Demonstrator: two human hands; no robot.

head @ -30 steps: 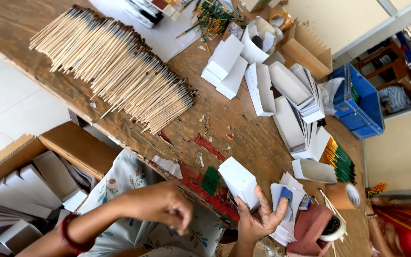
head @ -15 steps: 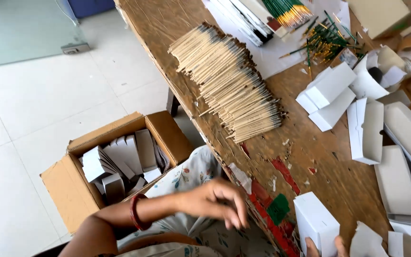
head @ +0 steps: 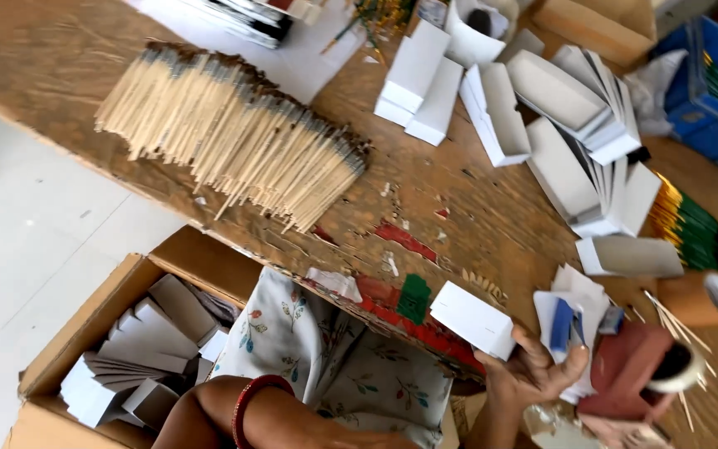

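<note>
Small white folded cardboard box (head: 474, 319) sits at the near edge of the worn wooden tabletop (head: 475, 216), held at its lower corner by the right hand (head: 533, 374); fingers curl up around it, thumb side under, so the grip is grasping the box. Part of the box hangs past the table edge. Left hand: only the forearm with a red bangle (head: 247, 399) shows, low in the view; the hand itself is out of sight.

Risks, as a judgement: the hold is on one corner only, so the box could tip or slip down onto the floral cloth (head: 326, 357) below. The loose heap of thin wooden sticks (head: 234, 141) lies close to the tabletop's far edge; a knock could roll some off.

Containers: brown corrugated carton (head: 85, 333) on the floor beside the table, open, roughly half filled with flattened white and grey box blanks (head: 139, 345). Open white trays and lids (head: 579, 108) stacked further up the tabletop, apparently empty. Blue plastic crate (head: 708, 83) at the far corner; contents unclear. Roll of tape (head: 675, 370) near the right hand.
</note>
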